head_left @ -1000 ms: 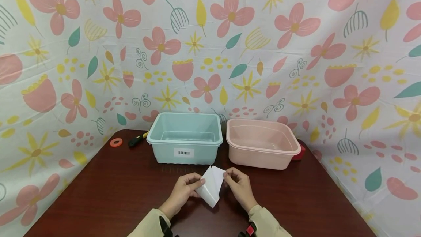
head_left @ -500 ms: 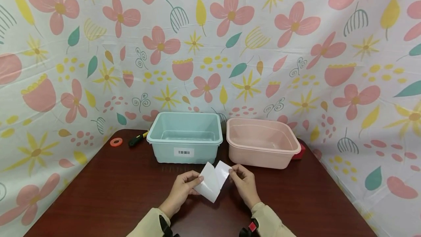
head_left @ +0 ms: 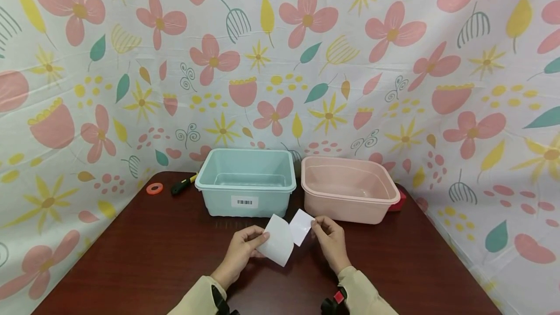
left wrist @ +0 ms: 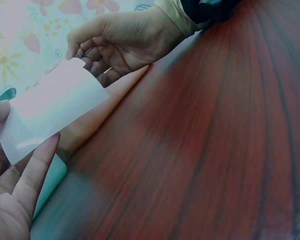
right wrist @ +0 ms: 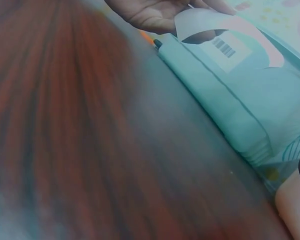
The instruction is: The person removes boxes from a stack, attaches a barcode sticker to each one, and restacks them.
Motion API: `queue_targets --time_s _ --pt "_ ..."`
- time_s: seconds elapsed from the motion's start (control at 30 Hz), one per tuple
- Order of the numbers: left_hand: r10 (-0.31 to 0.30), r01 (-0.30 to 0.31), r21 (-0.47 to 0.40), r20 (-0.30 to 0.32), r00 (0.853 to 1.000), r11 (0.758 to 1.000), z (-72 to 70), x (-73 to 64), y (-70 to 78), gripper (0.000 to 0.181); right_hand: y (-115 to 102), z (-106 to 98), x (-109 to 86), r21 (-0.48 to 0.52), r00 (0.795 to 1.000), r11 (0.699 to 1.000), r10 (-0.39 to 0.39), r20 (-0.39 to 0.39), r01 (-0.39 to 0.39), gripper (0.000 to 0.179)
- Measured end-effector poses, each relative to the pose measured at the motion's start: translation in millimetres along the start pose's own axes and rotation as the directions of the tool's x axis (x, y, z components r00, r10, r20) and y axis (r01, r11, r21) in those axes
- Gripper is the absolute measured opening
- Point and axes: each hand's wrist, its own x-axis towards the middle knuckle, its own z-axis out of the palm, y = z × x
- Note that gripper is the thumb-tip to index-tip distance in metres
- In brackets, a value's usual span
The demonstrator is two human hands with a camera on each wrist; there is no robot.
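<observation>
Over the middle of the table, my left hand (head_left: 242, 253) pinches a white glossy sheet that looks like sticker backing paper (head_left: 277, 241) between thumb and fingers. In the left wrist view this backing paper (left wrist: 52, 107) bows in a curve. My right hand (head_left: 331, 241) pinches the edge of a smaller white piece, apparently a sticker (head_left: 301, 227), just right of the backing. Their near edges lie close together; whether they still join there, I cannot tell. A blue plastic bin (head_left: 245, 188) with a barcode label (head_left: 244, 202) stands behind the hands.
To the right of the blue bin is a pink plastic bin (head_left: 347, 213), with a red object (head_left: 397, 202) partly hidden behind it. A dark-handled tool with a yellow end (head_left: 183, 185) and an orange ring (head_left: 154, 188) lie at the back left. A patterned cloth hangs behind the table.
My right hand has moved right and slightly away from me, pulling the sticker off the backing paper, so the fold between them has opened out. My left hand has hardly moved.
</observation>
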Motion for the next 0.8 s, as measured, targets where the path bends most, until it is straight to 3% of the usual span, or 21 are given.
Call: queue_targets --time_s 0.47,0.8 --pt "-0.001 0.001 -0.008 -0.021 1.000 1.000 -1.4 -0.1 -1.1 0.028 2 -11 5.3 0.019 0.999 1.000 -0.002 -0.053 0.003 0.014" --pt "0.024 -0.023 0.015 -0.075 0.997 1.000 -5.6 1.9 -2.2 0.030 9 -24 12.8 0.063 0.994 0.998 0.001 -0.105 0.005 0.016"
